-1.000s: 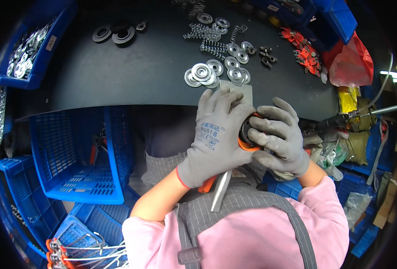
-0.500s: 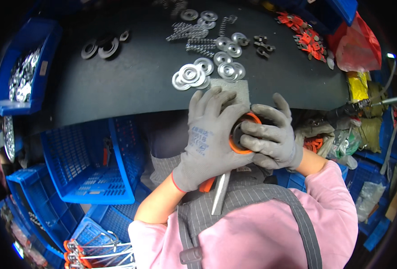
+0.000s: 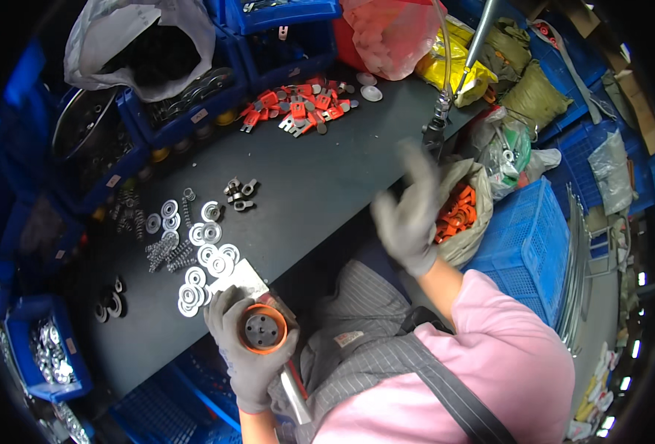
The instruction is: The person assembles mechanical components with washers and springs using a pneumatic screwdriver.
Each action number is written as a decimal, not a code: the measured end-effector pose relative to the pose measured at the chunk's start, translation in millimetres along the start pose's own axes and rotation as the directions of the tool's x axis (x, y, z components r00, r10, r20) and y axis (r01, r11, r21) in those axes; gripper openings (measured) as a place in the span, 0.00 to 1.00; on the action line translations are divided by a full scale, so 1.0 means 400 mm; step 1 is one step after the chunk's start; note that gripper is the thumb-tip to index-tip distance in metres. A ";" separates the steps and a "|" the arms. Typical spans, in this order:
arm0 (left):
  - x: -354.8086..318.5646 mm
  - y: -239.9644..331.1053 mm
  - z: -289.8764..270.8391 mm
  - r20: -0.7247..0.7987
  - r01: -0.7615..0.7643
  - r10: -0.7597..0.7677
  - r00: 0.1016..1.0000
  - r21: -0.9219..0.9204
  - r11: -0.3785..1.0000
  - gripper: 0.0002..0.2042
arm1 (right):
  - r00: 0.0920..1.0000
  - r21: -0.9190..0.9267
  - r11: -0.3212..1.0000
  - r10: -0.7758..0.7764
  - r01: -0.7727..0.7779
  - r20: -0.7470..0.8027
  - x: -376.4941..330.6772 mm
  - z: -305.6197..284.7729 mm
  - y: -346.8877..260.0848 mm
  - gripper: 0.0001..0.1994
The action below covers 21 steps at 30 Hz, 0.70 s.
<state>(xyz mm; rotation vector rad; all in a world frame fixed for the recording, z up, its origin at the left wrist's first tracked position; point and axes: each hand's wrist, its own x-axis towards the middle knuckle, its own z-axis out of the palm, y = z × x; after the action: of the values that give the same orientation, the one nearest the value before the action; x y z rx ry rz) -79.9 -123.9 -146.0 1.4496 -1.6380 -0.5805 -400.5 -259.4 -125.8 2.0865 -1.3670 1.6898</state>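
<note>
My left hand (image 3: 242, 362), in a grey work glove, is closed around an orange round housing (image 3: 286, 325) near the table's front edge. A black disc with several small holes (image 3: 262, 331) faces up inside the orange rim. A silver metal tube (image 3: 295, 396) slants down beside this hand toward the apron; its join to the housing is hidden. Blurred by motion, my right hand (image 3: 409, 222) is raised with fingers apart and nothing visible in it. It is nearest to a hanging metal-tipped tool (image 3: 437, 122) and a bag of orange parts (image 3: 483, 229).
Metal washers (image 3: 192, 290), springs (image 3: 166, 251) and small dark metal fittings (image 3: 240, 192) lie on the dark table (image 3: 312, 200). Red clips (image 3: 298, 107) are heaped at the back. Blue bins (image 3: 83, 370) line the left; a blue crate (image 3: 527, 244) stands at right.
My right hand has left the housing and swung out to the right, toward the hanging tool. My left hand still holds the housing. The view has turned to the right.
</note>
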 end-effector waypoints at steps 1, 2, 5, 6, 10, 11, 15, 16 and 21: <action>-0.001 0.009 -0.009 0.012 0.034 -0.033 0.999 -0.011 0.999 0.36 | 0.987 -0.069 0.991 0.109 -0.118 -0.120 0.002 -0.004 0.099 0.41; -0.004 0.011 -0.016 0.004 0.053 -0.053 0.999 0.009 0.999 0.36 | 0.969 -0.156 0.969 0.160 -0.190 -0.190 0.007 -0.007 0.179 0.45; -0.008 0.000 -0.020 -0.020 0.038 -0.038 0.999 -0.001 0.999 0.36 | 0.919 -0.238 0.888 0.381 -0.394 -0.100 0.023 -0.057 0.381 0.39; -0.006 -0.016 -0.009 -0.019 0.019 -0.019 1.000 0.006 1.000 0.36 | 0.789 0.075 0.786 0.608 -0.614 0.093 0.002 -0.078 0.452 0.35; -0.010 -0.047 -0.004 -0.046 -0.009 0.009 0.999 -0.004 1.000 0.35 | 0.865 0.155 0.853 0.500 -0.498 0.023 -0.009 -0.078 0.482 0.20; -0.006 -0.044 -0.007 -0.039 -0.029 0.030 0.999 0.014 0.999 0.35 | 0.816 0.228 0.790 0.578 -0.569 0.031 -0.022 -0.071 0.477 0.20; -0.021 -0.049 -0.025 -0.046 -0.038 0.041 0.998 0.072 0.997 0.38 | 0.759 0.469 0.613 0.604 -0.636 0.241 -0.057 -0.071 0.343 0.21; -0.025 -0.053 -0.025 -0.040 -0.050 0.053 0.998 0.054 0.997 0.37 | 0.799 0.568 0.573 0.513 -0.591 0.315 -0.044 -0.069 0.247 0.22; -0.035 -0.066 -0.026 -0.039 -0.059 0.061 0.997 0.046 0.997 0.39 | 0.819 0.842 -0.005 0.228 -0.540 0.527 0.116 -0.019 -0.215 0.33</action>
<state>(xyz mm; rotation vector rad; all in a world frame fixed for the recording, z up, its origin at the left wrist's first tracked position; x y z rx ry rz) -57.0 -114.2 -165.5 1.4302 -1.6662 -0.4805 -347.7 -230.7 -48.4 2.6304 -0.8380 3.5117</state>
